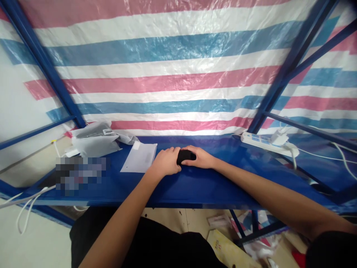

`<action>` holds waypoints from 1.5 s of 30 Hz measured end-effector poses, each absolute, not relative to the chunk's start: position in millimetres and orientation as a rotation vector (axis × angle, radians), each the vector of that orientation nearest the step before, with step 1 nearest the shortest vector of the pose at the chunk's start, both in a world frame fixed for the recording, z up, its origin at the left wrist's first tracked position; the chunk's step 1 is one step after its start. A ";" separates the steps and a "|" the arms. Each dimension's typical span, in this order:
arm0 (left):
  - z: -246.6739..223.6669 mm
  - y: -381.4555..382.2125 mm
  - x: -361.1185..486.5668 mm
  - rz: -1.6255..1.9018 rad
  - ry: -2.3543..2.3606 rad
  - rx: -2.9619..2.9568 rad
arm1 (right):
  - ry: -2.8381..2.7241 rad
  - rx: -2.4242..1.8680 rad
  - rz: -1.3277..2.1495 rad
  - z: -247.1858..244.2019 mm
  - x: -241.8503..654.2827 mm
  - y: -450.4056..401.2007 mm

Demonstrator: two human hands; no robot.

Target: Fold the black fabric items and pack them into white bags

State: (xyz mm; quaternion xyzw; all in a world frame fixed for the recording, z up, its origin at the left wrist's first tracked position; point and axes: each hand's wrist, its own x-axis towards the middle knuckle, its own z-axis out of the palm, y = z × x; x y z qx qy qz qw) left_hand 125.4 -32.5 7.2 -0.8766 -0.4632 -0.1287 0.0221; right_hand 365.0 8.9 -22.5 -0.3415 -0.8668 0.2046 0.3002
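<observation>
A small black rounded object (184,156), about the size of a computer mouse, is held between my two hands over the middle of the blue desk (189,190). My left hand (167,160) closes on its left end, with the fingers bent. From the right, my right hand (203,158) grips the other end between thumb and fingers. A glossy darker part shows near the right thumb. The hands cover both ends of the object, so its exact kind cannot be told. Just left of my left hand lies a flat whitish sleeve or sheet (136,160).
Grey plastic packages (96,139) lie at the back left, near a blurred-out patch (80,175). A white power strip (267,144) with plugged-in chargers sits at the back right. Blue metal posts (275,96) frame a striped plastic sheet (167,82). White cables (26,208) hang at the left edge.
</observation>
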 end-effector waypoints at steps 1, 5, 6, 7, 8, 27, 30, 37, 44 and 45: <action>8.0 -28.2 123.9 -0.394 -1.455 -2.761 | -2.309 -0.884 0.482 -24.2 365.4 7.4; 6.7 -17.6 119.1 -0.393 -1.495 -2.830 | -2.308 -0.705 0.370 -20.4 364.0 -2.3; 5.7 -16.5 118.0 -0.413 -1.486 -2.827 | -2.313 -0.662 0.359 -17.4 362.7 -5.0; 4.6 -15.9 116.8 -0.445 -1.470 -2.824 | -2.313 -0.626 0.347 -14.2 361.3 -7.3; 3.4 -15.6 115.7 -0.489 -1.447 -2.817 | -2.303 -0.603 0.336 -11.4 360.0 -8.8; 5.4 -14.2 111.3 -0.678 -1.383 -2.742 | -2.161 -0.604 0.480 -9.0 358.8 -6.4; 3.0 -7.4 99.7 -0.771 -1.313 -2.610 | -2.090 -0.632 0.451 -7.8 361.0 -2.9; -13.5 1.1 46.7 -0.766 -2.007 -2.189 | -1.870 -0.908 0.436 -20.0 393.5 17.9; -18.3 6.0 37.5 -0.594 -2.139 -2.162 | -1.685 -1.072 0.659 -26.9 394.6 30.1; -16.4 5.9 38.5 -0.611 -2.147 -2.169 | -1.674 -1.074 0.689 -26.1 392.9 28.9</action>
